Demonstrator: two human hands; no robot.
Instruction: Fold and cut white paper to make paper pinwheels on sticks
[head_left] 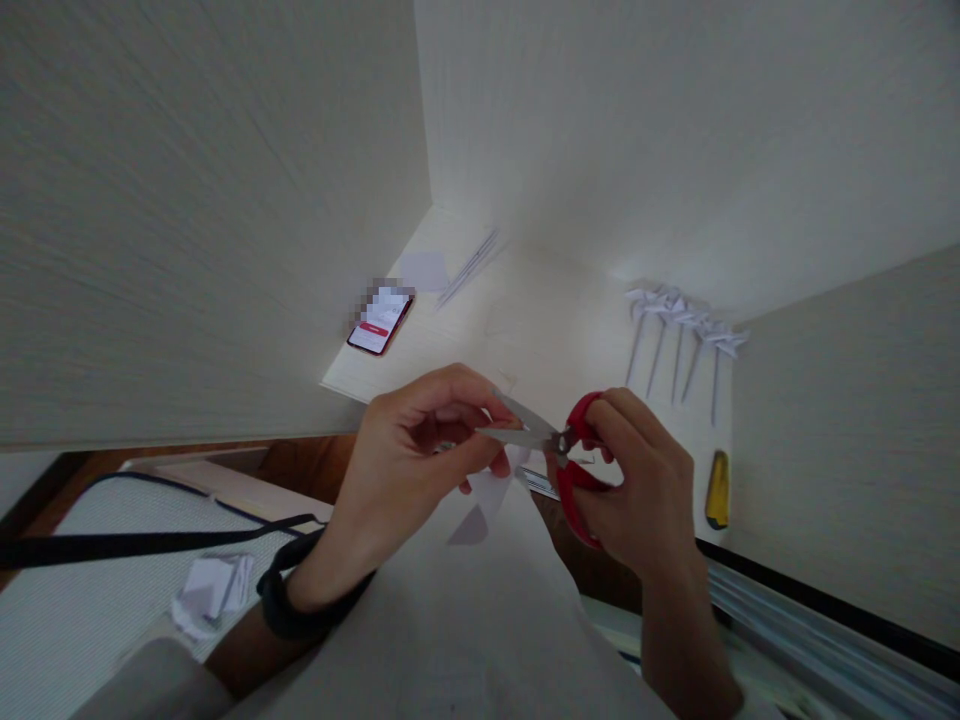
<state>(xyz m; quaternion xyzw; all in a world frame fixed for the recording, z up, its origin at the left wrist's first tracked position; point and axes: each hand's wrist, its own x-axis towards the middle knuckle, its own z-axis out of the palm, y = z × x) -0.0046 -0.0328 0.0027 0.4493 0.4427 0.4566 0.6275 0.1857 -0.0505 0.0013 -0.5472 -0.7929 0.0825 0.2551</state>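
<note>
My right hand (637,480) grips a pair of scissors (556,441) with red handles, fingers and thumb through the loops. The silver blades are spread apart and point left, right at the fingertips of my left hand (420,440). Those left fingers are bent in a pinch on a piece of white paper (491,497), which hangs below them in front of my light shirt. Part of the paper is hidden by the fingers, so where the blades meet it is not clear.
On the white desk (540,310) lie a phone (380,322), a square of paper (422,271) and thin sticks (468,268). Several paper pinwheels on sticks (679,325) line the right side, beyond a yellow cutter (718,490). Crumpled paper (212,592) rests lower left. Panels surround the desk.
</note>
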